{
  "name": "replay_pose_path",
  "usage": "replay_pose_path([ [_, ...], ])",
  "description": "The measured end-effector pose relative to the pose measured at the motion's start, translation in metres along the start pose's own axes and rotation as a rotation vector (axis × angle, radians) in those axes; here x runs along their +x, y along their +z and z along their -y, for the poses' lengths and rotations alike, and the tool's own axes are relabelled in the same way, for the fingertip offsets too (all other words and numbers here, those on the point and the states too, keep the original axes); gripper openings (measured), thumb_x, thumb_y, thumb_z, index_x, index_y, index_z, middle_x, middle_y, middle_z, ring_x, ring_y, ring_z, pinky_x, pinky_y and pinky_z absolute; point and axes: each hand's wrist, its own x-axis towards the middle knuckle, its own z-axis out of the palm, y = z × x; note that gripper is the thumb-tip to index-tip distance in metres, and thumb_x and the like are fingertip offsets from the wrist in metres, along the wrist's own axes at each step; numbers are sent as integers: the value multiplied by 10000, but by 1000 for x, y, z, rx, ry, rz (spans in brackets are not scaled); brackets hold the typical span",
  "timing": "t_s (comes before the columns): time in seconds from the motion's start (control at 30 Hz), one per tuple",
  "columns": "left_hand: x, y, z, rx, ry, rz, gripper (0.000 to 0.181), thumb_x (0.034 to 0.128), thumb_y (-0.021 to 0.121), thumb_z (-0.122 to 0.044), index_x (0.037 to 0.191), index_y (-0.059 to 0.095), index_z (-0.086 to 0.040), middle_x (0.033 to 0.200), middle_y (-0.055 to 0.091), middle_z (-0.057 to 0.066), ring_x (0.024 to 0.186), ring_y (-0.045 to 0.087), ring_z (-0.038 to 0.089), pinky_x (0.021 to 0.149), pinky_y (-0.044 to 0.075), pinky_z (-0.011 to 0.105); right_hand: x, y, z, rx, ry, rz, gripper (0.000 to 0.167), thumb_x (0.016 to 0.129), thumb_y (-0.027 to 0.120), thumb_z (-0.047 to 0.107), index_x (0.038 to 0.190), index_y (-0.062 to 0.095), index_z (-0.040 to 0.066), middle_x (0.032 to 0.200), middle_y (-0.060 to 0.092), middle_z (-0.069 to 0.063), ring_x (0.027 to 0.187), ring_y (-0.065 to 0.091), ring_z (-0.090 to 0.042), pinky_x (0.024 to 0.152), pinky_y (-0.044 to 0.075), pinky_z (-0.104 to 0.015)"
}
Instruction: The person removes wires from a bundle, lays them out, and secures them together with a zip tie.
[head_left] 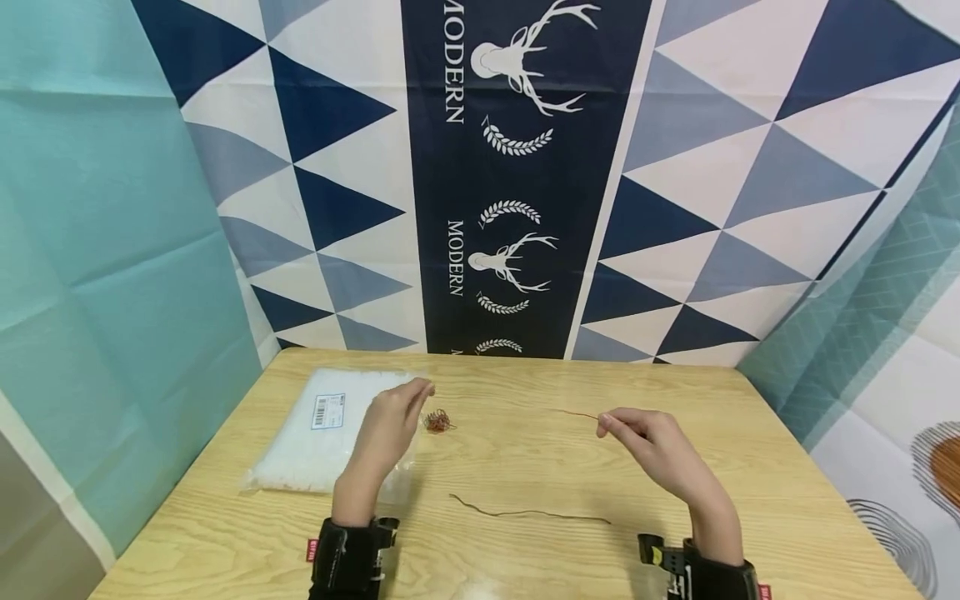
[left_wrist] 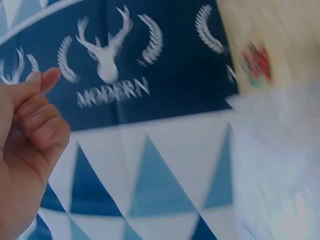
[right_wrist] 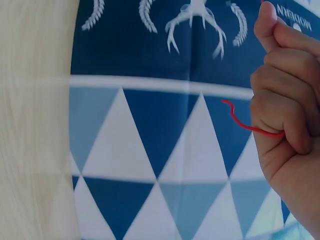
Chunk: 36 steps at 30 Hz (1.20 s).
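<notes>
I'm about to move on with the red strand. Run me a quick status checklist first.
1. Right hand gripping the red strand: ok.
2. Red strand's tail tucked inside that hand: not ok; it sticks out past the curled fingers in the right wrist view.
3. Left hand holding the other end: cannot tell; thumb and fingertip meet, but no strand shows there.
4. Dark strand lying apart from the tangle: ok.
5. Tangle free of the plastic bag: cannot tell; they lie close together.
</notes>
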Motion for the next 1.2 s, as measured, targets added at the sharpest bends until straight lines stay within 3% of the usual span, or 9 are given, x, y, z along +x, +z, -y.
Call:
replay_pose_path([
  [0.07, 1, 3, -13, -31, 34, -1, 195, 959, 564, -157, 1092, 680, -73, 1050, 724, 82, 991, 691, 253, 889, 551, 363, 3, 6, 4, -6, -14, 30, 244, 1013, 493, 235, 875, 683, 169, 748, 595, 21, 533, 282, 2, 519, 312, -226],
  [0.17, 1, 14, -38, -40, 164, 45, 277, 962, 557, -177, 1219, 627, -102, 1169, 675, 53, 1105, 636, 220, 972, 511, 337, 10, 19, 13, 9, -36, 73, 254, 1016, 484, 262, 868, 676, 189, 612, 430, 70, 487, 253, 10, 506, 312, -216],
  [0.27, -1, 27, -54, 35, 337, 92, 309, 958, 567, -151, 1263, 602, -113, 1161, 669, 0, 1090, 624, 146, 970, 500, 264, 15, 32, 22, 33, -52, 95, 251, 1016, 481, 282, 866, 663, 200, 559, 342, 92, 466, 255, 14, 492, 310, -210],
  [0.4, -4, 41, -61, 156, 449, 122, 270, 934, 603, -92, 1200, 630, -135, 1059, 672, -60, 1007, 613, 77, 917, 483, 188, 18, 42, 28, 71, -65, 109, 243, 1019, 470, 286, 878, 646, 195, 550, 343, 92, 466, 272, 10, 476, 310, -203],
  [0.57, -6, 46, -60, 154, 446, 138, 263, 881, 638, 10, 1095, 635, -144, 954, 636, -66, 910, 586, 62, 816, 486, 163, 20, 45, 30, 120, -67, 173, 225, 1024, 459, 279, 924, 638, 187, 604, 442, 67, 503, 344, -4, 493, 348, -207],
  [0.67, -7, 46, -59, 157, 439, 146, 225, 900, 621, -28, 1073, 624, -172, 939, 629, -79, 874, 567, 38, 761, 474, 146, 22, 47, 31, 121, -75, 212, 221, 1014, 473, 321, 958, 639, 185, 663, 516, 37, 546, 395, -8, 520, 373, -207],
  [0.83, -8, 46, -58, 245, 447, 130, 144, 962, 553, -145, 1049, 589, -254, 782, 589, -126, 575, 380, 0, 487, 257, 105, 23, 50, 33, 115, -133, 223, 231, 1007, 493, 294, 894, 649, 167, 612, 453, 65, 516, 349, 14, 508, 350, -197],
  [0.93, -8, 46, -55, 239, 450, 118, 121, 979, 532, -160, 1041, 577, -253, 734, 613, -134, 503, 242, 4, 459, 131, 113, 23, 51, 32, 129, -181, 216, 239, 1014, 482, 237, 859, 650, 168, 576, 379, 100, 495, 301, 30, 492, 323, -188],
  [1.2, -4, 36, -46, 142, 467, 46, 104, 957, 560, -189, 1019, 643, -198, 787, 719, -125, 488, 233, -43, 447, 163, 72, 20, 45, 29, 172, -211, 177, 244, 1020, 472, 215, 826, 618, 227, 555, 318, 134, 471, 254, 42, 473, 293, -164],
])
